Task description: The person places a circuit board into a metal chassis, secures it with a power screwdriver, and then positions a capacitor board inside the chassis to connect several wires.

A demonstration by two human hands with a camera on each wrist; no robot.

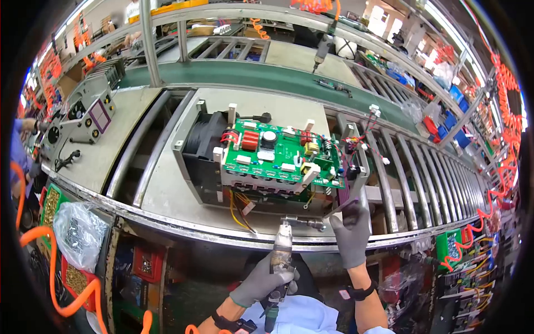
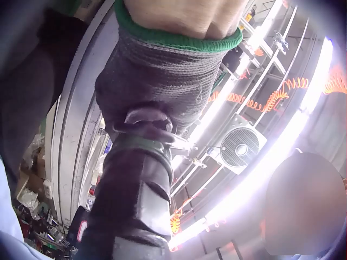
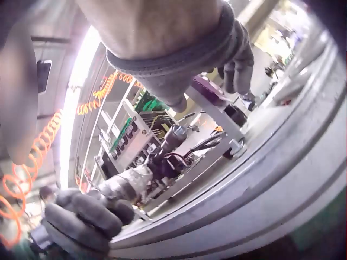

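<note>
The pneumatic screwdriver (image 1: 282,245), gripped by the left hand (image 1: 266,283), points at the unit (image 1: 267,161) on the table (image 1: 161,189), while the open right hand (image 1: 351,236) steadies its purple panel (image 1: 349,196); fastening seems imminent and calls for seating the bit squarely.

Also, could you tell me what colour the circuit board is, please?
The circuit board is green, best seen in the head view.

Conveyor pallet (image 1: 167,195) w/ PCB unit (image 1: 272,158)
</note>
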